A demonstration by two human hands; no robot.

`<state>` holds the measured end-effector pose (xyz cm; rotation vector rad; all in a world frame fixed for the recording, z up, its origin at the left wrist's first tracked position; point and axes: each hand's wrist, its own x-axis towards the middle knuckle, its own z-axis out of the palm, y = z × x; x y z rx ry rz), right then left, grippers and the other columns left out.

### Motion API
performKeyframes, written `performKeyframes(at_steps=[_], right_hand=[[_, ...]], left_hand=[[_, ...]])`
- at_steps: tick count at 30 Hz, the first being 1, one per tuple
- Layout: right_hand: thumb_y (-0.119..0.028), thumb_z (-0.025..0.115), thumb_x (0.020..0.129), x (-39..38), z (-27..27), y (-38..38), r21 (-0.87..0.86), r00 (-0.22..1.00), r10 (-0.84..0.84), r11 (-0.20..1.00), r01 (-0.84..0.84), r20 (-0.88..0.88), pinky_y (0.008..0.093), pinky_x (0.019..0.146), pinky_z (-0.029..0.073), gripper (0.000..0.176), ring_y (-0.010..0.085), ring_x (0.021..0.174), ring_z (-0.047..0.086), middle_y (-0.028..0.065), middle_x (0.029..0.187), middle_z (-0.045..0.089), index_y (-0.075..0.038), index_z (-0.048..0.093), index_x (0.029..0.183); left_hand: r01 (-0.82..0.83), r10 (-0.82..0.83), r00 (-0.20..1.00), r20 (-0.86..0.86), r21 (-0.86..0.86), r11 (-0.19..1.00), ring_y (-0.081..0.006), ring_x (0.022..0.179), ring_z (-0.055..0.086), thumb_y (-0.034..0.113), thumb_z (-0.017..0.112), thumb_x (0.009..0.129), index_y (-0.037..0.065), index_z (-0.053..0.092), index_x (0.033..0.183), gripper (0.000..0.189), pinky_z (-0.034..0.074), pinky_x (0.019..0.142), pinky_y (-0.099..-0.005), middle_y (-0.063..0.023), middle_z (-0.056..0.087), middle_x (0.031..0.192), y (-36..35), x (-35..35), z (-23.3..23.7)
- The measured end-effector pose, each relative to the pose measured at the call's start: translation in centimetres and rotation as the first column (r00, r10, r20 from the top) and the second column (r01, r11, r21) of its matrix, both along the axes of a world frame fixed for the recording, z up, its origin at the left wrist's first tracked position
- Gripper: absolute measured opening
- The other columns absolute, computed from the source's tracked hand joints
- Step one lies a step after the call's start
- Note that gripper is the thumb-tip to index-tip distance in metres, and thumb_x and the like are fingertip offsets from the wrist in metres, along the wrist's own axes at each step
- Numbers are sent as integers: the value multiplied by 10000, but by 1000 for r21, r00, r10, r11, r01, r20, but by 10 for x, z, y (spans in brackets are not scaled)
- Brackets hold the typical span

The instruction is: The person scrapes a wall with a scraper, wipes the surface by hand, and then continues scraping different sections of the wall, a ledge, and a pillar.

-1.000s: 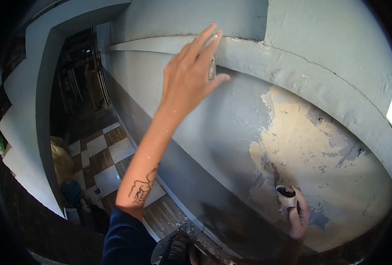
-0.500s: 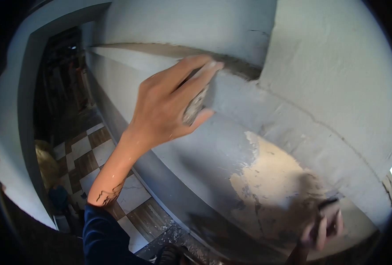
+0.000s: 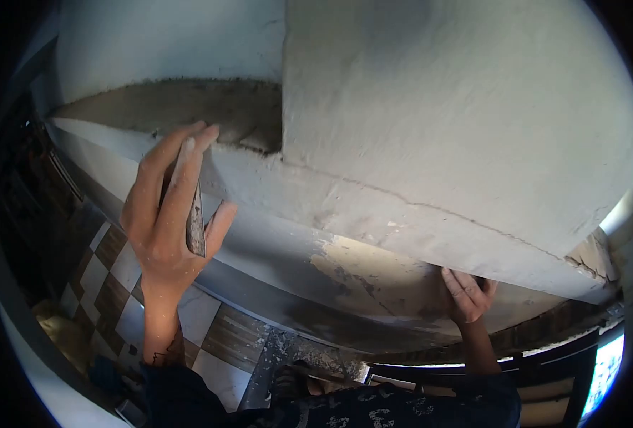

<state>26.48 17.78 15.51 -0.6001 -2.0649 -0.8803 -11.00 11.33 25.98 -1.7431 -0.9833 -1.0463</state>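
My left hand (image 3: 161, 214) is at the grey ledge (image 3: 252, 171), fingertips on its upper edge and thumb apart lower down. Between thumb and fingers it holds a flat, stained metal blade (image 3: 196, 227), mostly covered by the hand. To the right, my right hand (image 3: 466, 296) is raised under the ledge with its fingers bent upward against the wall. Something dark shows behind these fingers, but its kind is hidden. Left of that hand lies a bare cream patch (image 3: 356, 264) where the grey paint has come off, with ragged edges.
A crack (image 3: 431, 207) runs along the wall above the ledge. Below lies a checkered tile floor (image 3: 220, 335) with pale flakes scattered on it. A dark doorway is at the left, and a bright window (image 3: 605, 374) at the lower right.
The view has swung to the right. My left hand still holds the blade at the ledge edge. My right hand, which held a dark block-like thing lower down, is now up under the ledge.
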Motion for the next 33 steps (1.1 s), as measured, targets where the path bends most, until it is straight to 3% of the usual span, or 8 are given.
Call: performKeyframes(at_steps=[5,11,14,17,19,23,25,33], right_hand=[[-62,670,640,23,7,-12,-13,983,-66,998,69,170,395,969,318,201,209,1050,511,-50,906,660,-136,720,821],[-41,660,646,-5,-24,11,-13,987,26,1000,-24,158,385,948,365,221,104,926,607,-55,964,660,-138,712,837],[-34,654,656,3,-16,11,-134,977,204,972,-195,56,350,878,450,259,131,927,614,-50,1000,651,-125,700,894],[-36,661,663,22,34,-4,-241,939,168,966,-96,299,342,838,494,296,164,940,617,-14,1029,643,-104,681,951],[-34,653,679,20,59,-7,-564,926,317,811,-153,204,339,866,484,336,203,959,612,29,1046,636,-71,652,1013],[-29,590,748,-19,49,2,-226,765,134,974,16,630,343,867,484,449,217,1015,583,40,1148,586,-99,550,1190],[-34,571,763,-27,50,-4,-233,780,99,971,62,618,336,856,487,476,196,1055,555,44,1211,539,-132,520,1226],[-99,542,795,15,30,-8,-345,876,48,928,138,481,270,681,506,482,97,1135,443,-58,1385,360,-213,494,1261]], left_hand=[[30,-10,988,155,-126,992,-309,1089,502,1,689,588,10,497,1211,653,438,898,-403,-164,507,1168,-4,7,-8],[3,44,960,276,-168,986,-282,1107,488,-13,673,620,12,508,1196,600,462,838,-367,-135,492,1191,-7,16,-12],[-15,55,972,230,-173,985,-268,1092,495,-19,670,625,13,512,1193,591,475,757,-335,-126,494,1193,-8,15,-9],[53,14,940,342,-184,981,-266,1089,494,-25,673,625,11,510,1195,594,472,772,-333,-125,493,1195,-7,19,-11],[66,8,934,358,-193,979,-268,1090,491,-30,676,623,3,507,1194,597,455,850,-351,-130,501,1193,-8,22,-7],[5,54,942,330,-177,984,-261,1013,568,-47,686,576,-21,551,1110,552,518,796,-344,-123,540,1137,-9,24,-6],[63,3,939,343,-183,981,-265,1124,474,-52,671,629,-19,457,1232,640,440,907,-375,-136,521,1180,-7,20,-13],[67,16,912,409,-186,980,-245,1121,472,-81,648,612,-26,485,1205,617,462,873,-333,-130,516,1181,-6,30,-14]])
